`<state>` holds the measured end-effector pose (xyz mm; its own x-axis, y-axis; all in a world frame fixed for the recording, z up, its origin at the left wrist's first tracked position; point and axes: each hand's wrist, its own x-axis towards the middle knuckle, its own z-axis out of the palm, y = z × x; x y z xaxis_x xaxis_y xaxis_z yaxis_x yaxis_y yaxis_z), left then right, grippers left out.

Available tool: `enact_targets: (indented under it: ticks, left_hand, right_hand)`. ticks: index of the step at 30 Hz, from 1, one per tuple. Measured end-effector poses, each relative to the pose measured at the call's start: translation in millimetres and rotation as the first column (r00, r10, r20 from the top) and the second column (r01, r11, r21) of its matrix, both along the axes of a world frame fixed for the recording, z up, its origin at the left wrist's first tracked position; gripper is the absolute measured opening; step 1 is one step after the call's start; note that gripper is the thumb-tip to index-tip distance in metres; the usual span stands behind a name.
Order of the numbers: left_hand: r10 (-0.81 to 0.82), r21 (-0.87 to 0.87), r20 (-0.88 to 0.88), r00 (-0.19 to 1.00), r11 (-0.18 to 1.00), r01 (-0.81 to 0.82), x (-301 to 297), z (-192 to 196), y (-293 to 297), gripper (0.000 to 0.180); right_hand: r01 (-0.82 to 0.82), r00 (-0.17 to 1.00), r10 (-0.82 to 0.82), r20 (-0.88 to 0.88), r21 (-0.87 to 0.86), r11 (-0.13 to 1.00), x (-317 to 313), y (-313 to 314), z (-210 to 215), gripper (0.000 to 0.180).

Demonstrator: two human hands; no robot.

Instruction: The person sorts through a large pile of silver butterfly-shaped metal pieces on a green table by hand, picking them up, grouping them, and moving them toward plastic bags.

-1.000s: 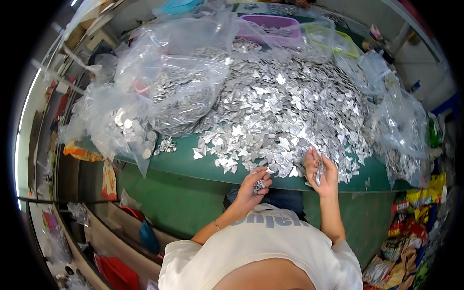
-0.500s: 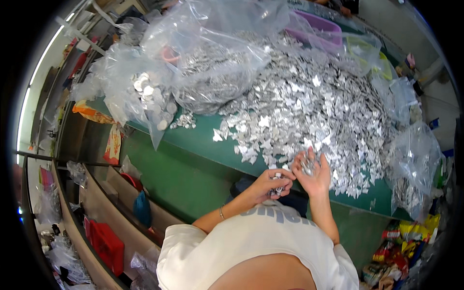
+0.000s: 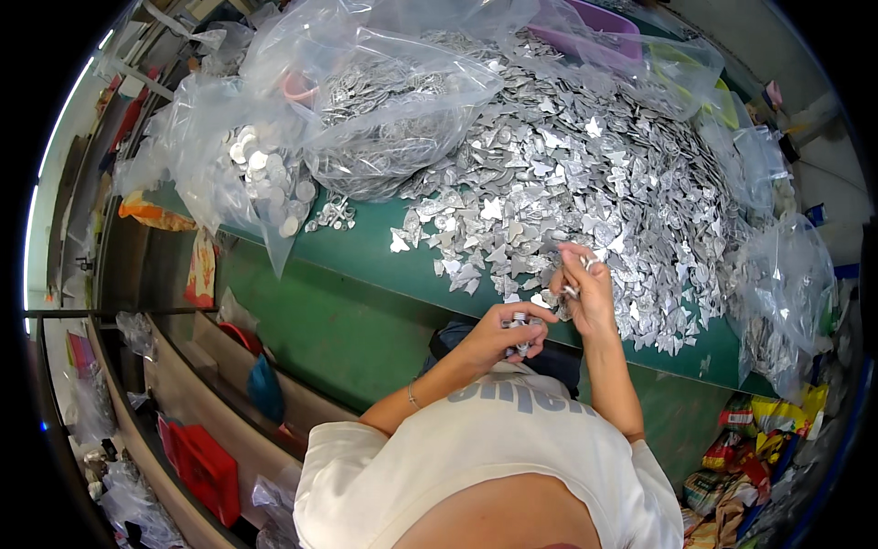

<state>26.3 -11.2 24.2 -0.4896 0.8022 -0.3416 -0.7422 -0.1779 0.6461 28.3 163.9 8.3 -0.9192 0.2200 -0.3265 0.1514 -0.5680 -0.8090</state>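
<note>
At the left, an orange-and-white bag [image 3: 154, 212] hangs by the edge of the green tabletop [image 3: 352, 256]; just right of it, a clear bag of round discs [image 3: 265, 174] slumps over that edge, one corner hanging below; beside it lies a cluster of small silvery parts [image 3: 331, 214]; next comes a bulging clear bag of metal pieces [image 3: 389, 137], a pink rim showing at its left side.

Near the middle, at the front edge, the left hand [image 3: 508, 337] has its fingers curled round a clutch of small silvery parts, its index finger reaching toward the other hand; behind, a broad heap of flat metal pieces [image 3: 567, 192] spreads across the tabletop; just to the right, at the heap's near edge, the right hand [image 3: 587, 285] has its fingers bent inward round a few silvery bits; how firmly they press, I cannot tell.

Beyond the heap stands a purple basket [image 3: 599, 35]; farther right, another clear bag [image 3: 782, 274] sits at the tabletop's end.
</note>
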Motion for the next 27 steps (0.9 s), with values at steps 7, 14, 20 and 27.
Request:
enact_targets:
  ticks: [7,14,20,27]
  left_hand:
    - [0.204,0.046,0.086,0.975,0.977,-0.209,-3.5,-14.2,-15.8,0.02]
    - [0.242,0.087,0.104,0.965,0.964,-0.251,-12.5,-23.9,-23.3,0.018]
    - [0.26,0.079,0.129,0.957,0.959,-0.271,-16.0,-29.3,-27.2,0.017]
    - [0.306,0.086,0.153,0.94,0.943,-0.321,-20.5,-31.2,-36.3,0.017]
  right_hand:
    - [0.179,0.953,0.262,-0.153,0.981,-0.079,-76.0,-1.3,15.1,0.024]
    - [0.034,0.941,0.335,0.039,0.977,-0.209,-115.2,-54.9,28.5,0.021]
    - [-0.049,0.908,0.337,0.247,0.864,-0.501,-143.8,-65.0,3.1,0.016]
    - [-0.136,0.911,0.342,0.229,0.952,-0.276,-138.2,-44.3,25.2,0.011]
